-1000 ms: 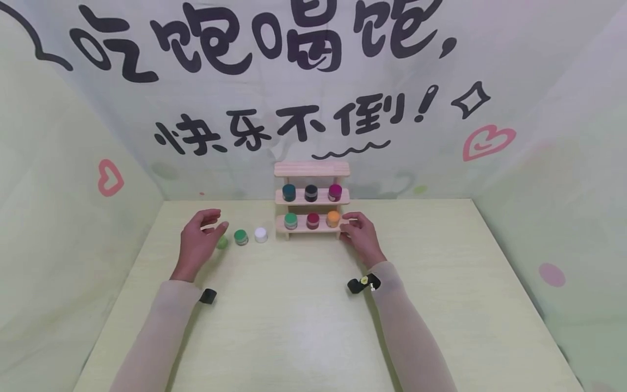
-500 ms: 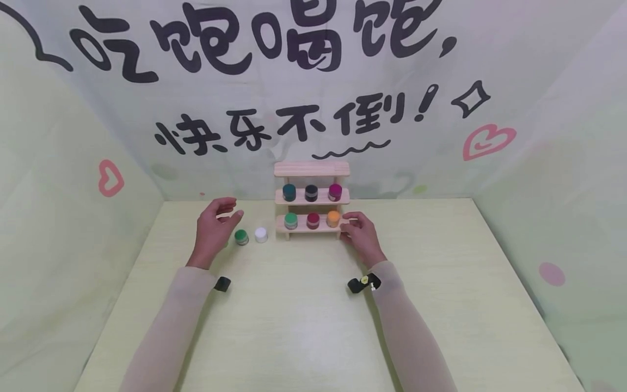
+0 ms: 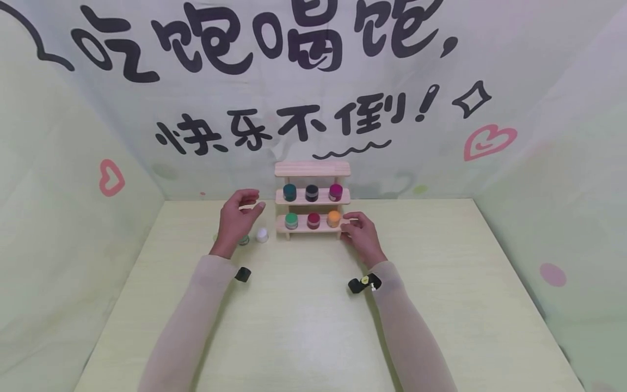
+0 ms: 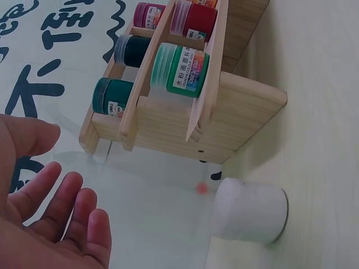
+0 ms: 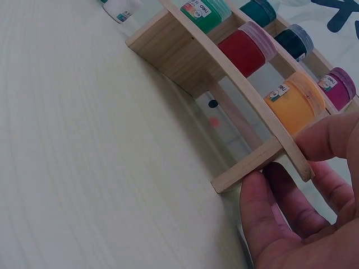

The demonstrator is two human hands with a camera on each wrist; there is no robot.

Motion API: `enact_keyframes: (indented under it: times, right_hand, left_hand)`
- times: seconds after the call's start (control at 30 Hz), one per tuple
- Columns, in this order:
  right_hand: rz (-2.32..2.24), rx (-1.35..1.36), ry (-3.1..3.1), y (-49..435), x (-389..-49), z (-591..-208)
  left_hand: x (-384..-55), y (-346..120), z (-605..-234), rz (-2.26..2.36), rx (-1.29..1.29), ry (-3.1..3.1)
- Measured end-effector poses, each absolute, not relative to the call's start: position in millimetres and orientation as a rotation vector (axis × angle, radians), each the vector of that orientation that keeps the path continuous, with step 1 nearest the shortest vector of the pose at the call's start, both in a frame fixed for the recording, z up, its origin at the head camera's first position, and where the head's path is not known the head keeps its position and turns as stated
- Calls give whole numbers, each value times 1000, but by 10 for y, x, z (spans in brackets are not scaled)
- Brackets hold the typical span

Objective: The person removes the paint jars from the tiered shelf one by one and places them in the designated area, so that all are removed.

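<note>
My right hand holds the right end of a small three-tier wooden rack. In the right wrist view its thumb lies on the lower shelf beside an orange paint jar, and the fingers touch the end leg. My left hand hovers left of the rack, holding nothing, with thumb and fingers apart. Beneath it a green paint jar is partly covered. A white paint jar stands just right of that, lying nearest the left hand's camera too.
On the lower shelf are a light green jar, a red jar and the orange one. The middle shelf bears a teal jar, a black jar and a magenta jar. A printed cloth hangs behind.
My left hand has moved right and away from me, from beside the light green jar on the table to over the green jar. The right hand and rack have stayed put.
</note>
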State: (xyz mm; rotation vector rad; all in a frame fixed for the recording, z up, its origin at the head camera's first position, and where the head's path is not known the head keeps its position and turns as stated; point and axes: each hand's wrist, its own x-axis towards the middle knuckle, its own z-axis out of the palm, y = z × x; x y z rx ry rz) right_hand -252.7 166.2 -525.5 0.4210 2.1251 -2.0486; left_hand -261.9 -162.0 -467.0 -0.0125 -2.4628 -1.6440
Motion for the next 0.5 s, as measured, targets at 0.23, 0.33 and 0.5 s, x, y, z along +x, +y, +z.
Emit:
enact_keyframes:
  times: [0.23, 0.33, 0.5]
  right_hand:
    - [-2047, 419, 2122, 1667, -2532, -5255]
    - [-2056, 419, 2122, 1671, -2530, -5256]
    - [-2067, 407, 2113, 1670, -2530, -5266]
  left_hand:
    - [-2697, -1461, -4626, -1655, -11, -2486]
    - [-2753, -1399, -4612, -1656, -51, -2489]
    - [-2834, -1306, -4615, -1669, -115, -2479]
